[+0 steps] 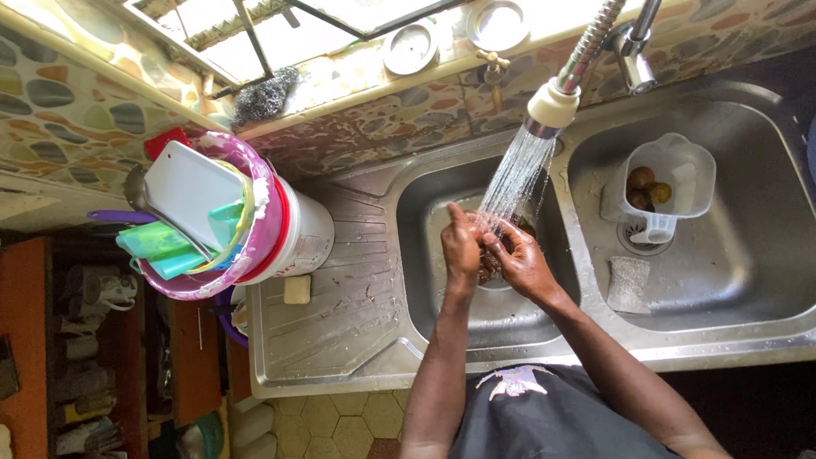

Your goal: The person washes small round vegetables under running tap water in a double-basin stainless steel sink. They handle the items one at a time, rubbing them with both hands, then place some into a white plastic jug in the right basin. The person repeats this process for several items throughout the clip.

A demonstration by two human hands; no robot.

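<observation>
My left hand (pixel 461 246) and my right hand (pixel 520 259) are pressed together over the left sink basin (pixel 416 212), under water streaming from the flexible faucet head (pixel 552 106). A small dark thing seems to sit between the palms, but I cannot tell what it is. Water splashes over the fingers.
The right basin (pixel 748 255) holds a clear plastic jug (pixel 663 183) with small round brownish items and a scrub pad (pixel 629 285). On the drainboard (pixel 340 323) stands a white bucket topped by a pink basin (pixel 255 246) of utensils and a cutting board, with a soap bar (pixel 297 289) beside it. Steel wool (pixel 263 93) lies on the sill.
</observation>
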